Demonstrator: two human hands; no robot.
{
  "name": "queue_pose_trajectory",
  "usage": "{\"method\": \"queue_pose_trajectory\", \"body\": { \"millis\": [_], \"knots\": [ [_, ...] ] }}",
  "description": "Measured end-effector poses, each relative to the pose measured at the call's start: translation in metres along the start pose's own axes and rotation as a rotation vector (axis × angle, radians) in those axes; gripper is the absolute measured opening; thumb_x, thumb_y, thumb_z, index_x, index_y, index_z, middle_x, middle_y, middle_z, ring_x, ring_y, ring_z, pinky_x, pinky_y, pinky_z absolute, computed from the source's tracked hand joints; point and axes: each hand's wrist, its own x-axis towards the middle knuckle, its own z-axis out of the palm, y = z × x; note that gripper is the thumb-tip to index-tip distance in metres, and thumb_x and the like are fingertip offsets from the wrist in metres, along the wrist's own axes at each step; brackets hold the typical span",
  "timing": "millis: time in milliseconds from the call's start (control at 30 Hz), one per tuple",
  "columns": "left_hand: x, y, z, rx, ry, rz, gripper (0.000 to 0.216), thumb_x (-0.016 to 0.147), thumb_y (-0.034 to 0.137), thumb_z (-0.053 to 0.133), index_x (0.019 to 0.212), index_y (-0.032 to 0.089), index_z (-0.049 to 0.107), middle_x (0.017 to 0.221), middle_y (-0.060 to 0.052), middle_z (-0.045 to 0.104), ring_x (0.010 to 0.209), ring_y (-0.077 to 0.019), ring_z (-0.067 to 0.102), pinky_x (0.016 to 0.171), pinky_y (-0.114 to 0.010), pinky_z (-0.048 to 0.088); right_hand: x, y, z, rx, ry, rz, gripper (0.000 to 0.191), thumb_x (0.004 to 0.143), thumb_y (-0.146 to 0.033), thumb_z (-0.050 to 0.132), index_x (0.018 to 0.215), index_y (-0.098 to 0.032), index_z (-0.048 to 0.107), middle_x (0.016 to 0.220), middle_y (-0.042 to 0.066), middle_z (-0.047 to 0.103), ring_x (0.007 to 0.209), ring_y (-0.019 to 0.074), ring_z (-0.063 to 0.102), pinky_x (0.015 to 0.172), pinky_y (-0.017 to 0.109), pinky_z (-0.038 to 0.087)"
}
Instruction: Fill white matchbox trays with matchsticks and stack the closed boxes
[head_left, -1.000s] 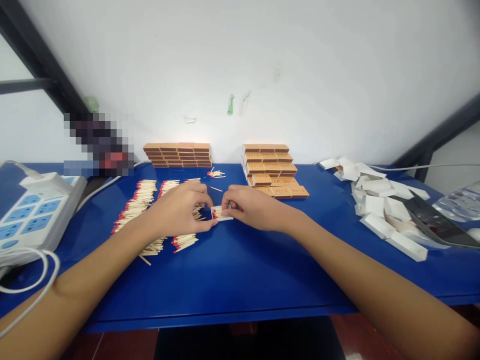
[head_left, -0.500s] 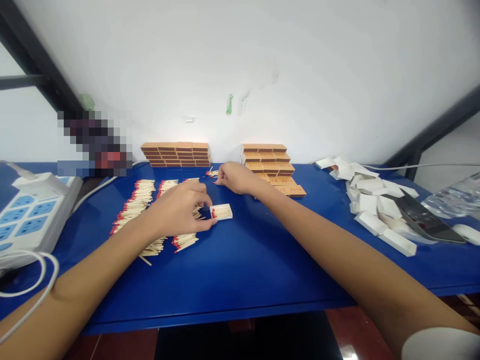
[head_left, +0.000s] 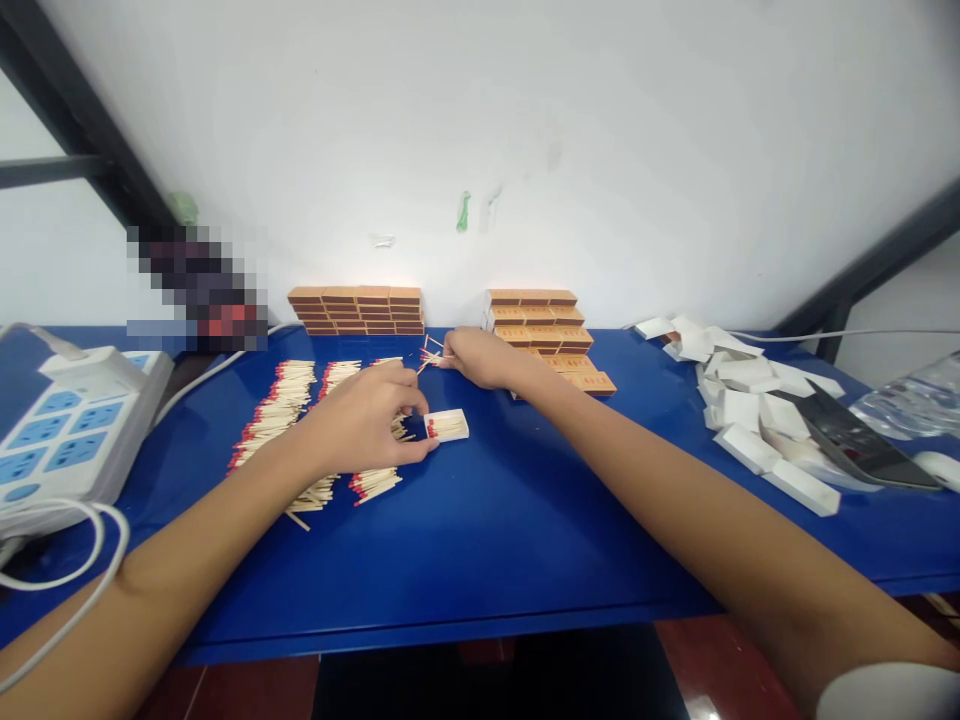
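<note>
My left hand (head_left: 382,415) grips the left end of a small white matchbox tray (head_left: 459,432) between thumb and fingers. Red-headed matches (head_left: 448,422) lie inside the tray. Farther back, my right hand (head_left: 480,358) has its fingers closed on matches (head_left: 430,356), whose ends stick out to the left at different angles. Beside and partly beneath my left hand are rows of loose matches; the leftmost row (head_left: 274,415) shows best, and another (head_left: 377,484) is partly covered by the hand.
Stacked matchboxes (head_left: 356,312) stand against the wall, with a stepped stack (head_left: 551,335) behind my right forearm. White empty trays (head_left: 742,390) are piled at right beside a phone (head_left: 855,435) and a plastic bottle (head_left: 915,400). A power strip (head_left: 75,430) lies at left.
Several matches now stick up and out from my right fingers, where they lay lower on the table before. My left hand stays on the tray. The whole view has shifted slightly.
</note>
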Motion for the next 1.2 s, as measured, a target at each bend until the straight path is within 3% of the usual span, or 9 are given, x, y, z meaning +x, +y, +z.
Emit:
{"method": "queue_pose_trajectory", "body": {
  "millis": [200,400,567,767,967,1200],
  "knots": [
    [0.0,0.0,0.0,0.009,-0.004,-0.01,0.029,0.088,0.048,0.074,0.093,0.02,0.08,0.088,-0.006,0.065,0.092,-0.0256,0.062,0.08,-0.038,0.048,-0.059,-0.014,-0.02,-0.051,-0.026,0.006,0.021,0.108,-0.029,0.058,0.106,-0.013,0.071,0.115,0.017,0.075,0.101,0.0259,0.068,0.08,0.032,0.042],
    [0.0,0.003,-0.001,0.005,-0.009,-0.007,0.028,0.089,0.048,0.074,0.094,0.021,0.08,0.089,-0.006,0.065,0.091,-0.0248,0.061,0.077,-0.037,0.047,-0.096,-0.006,-0.023,0.057,0.033,0.043,0.017,0.108,-0.027,0.056,0.101,-0.016,0.067,0.109,0.012,0.073,0.091,0.022,0.063,0.074,0.032,0.04],
    [-0.001,0.005,0.0,-0.011,0.007,-0.012,0.028,0.089,0.048,0.074,0.094,0.022,0.08,0.09,-0.006,0.066,0.092,-0.0249,0.061,0.079,-0.037,0.048,-0.105,0.002,-0.023,0.153,0.052,0.086,0.016,0.107,-0.029,0.055,0.098,-0.019,0.063,0.104,0.009,0.071,0.086,0.0203,0.06,0.071,0.031,0.038],
    [-0.001,0.006,0.001,-0.018,0.006,-0.015,0.028,0.089,0.048,0.074,0.096,0.022,0.081,0.087,-0.006,0.066,0.092,-0.0257,0.061,0.079,-0.038,0.048,-0.111,-0.01,-0.023,0.288,0.002,-0.037,0.015,0.106,-0.028,0.056,0.095,-0.02,0.062,0.105,0.006,0.069,0.089,0.0195,0.06,0.076,0.031,0.041],
    [0.0,0.003,0.005,-0.001,0.028,0.028,0.03,0.089,0.048,0.073,0.095,0.02,0.079,0.087,-0.005,0.066,0.088,-0.0241,0.062,0.077,-0.038,0.047,-0.109,-0.029,-0.012,0.185,0.007,-0.095,0.009,0.107,-0.022,0.058,0.101,-0.018,0.064,0.109,0.007,0.066,0.09,0.0193,0.059,0.077,0.031,0.04],
    [-0.001,0.004,0.003,-0.008,0.034,0.039,0.029,0.089,0.049,0.073,0.095,0.02,0.078,0.087,-0.005,0.066,0.088,-0.0239,0.062,0.076,-0.037,0.046,-0.112,-0.033,-0.016,0.19,-0.027,-0.12,0.007,0.106,-0.022,0.061,0.104,-0.018,0.067,0.11,0.007,0.065,0.09,0.0182,0.06,0.076,0.03,0.04]
  ]
}}
